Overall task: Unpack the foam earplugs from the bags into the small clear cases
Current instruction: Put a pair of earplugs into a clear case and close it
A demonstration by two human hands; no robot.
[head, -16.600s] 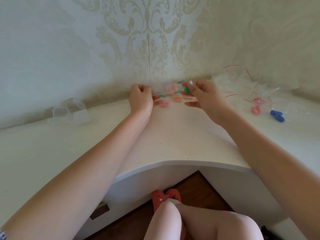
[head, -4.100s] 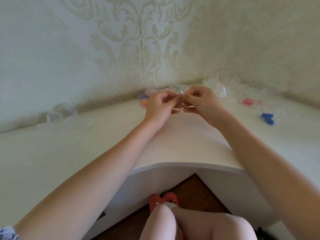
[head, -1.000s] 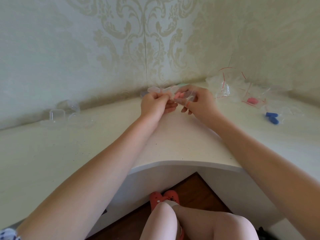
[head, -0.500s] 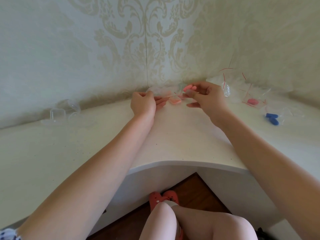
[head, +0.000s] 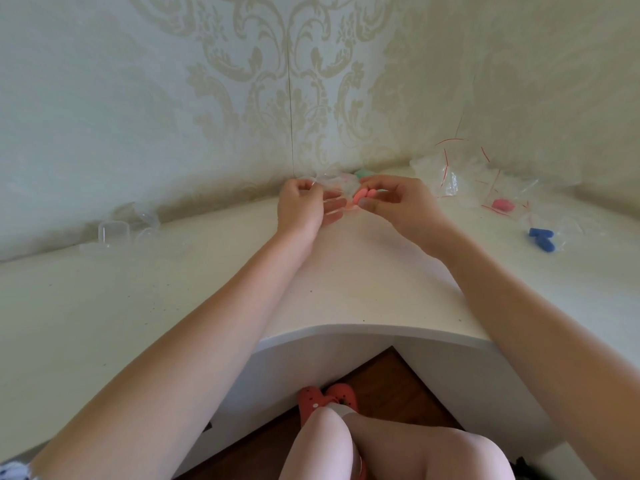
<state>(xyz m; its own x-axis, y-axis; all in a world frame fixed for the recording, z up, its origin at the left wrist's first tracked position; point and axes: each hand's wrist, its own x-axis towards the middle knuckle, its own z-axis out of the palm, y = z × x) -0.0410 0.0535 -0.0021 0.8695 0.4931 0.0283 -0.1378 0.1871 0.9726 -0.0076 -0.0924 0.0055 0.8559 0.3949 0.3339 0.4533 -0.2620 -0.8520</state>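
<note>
Task partly complete. The right hand (head: 398,206) pinches soft pink foam earplugs (head: 362,199); the left hand (head: 301,206) grips a crinkled clear bag (head: 327,180). At three o'clock, bagged pink (head: 502,204) and blue earplugs (head: 542,237) remain. At nine o'clock, rigid clear cases (head: 114,232) sit unfilled.

Both arms stretched forward — left hand (head: 300,206) curled, right hand (head: 398,202) pinching (grip tight), hands almost touching.
</note>
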